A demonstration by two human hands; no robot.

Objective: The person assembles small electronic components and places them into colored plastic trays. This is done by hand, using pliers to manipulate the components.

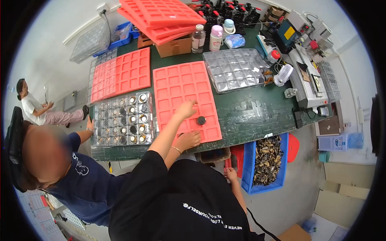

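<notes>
My left hand (187, 109) reaches over a red foam tray (173, 96) of square pockets, its fingers partly spread with nothing seen in them. Toward the tray's near right corner, a small round black piece (201, 120) sits apart from that hand. Near the tray's front edge rests another person's hand (189, 140), wearing a bracelet; its arm passes by mine. Low beside the table edge, my right hand (231, 175) is closed around a narrow red piece (228, 163), mostly hidden. Left of the foam tray, a clear plastic tray (149, 120) holds several round black and white-topped pieces.
A co-worker in a navy shirt (94, 180) is close on my left. Beyond are stacked red trays (161, 18), bottles (198, 39) and an empty-looking clear tray (235, 68). A blue bin (248, 168) of small brown parts stands right of me; machinery (307, 76) is at far right.
</notes>
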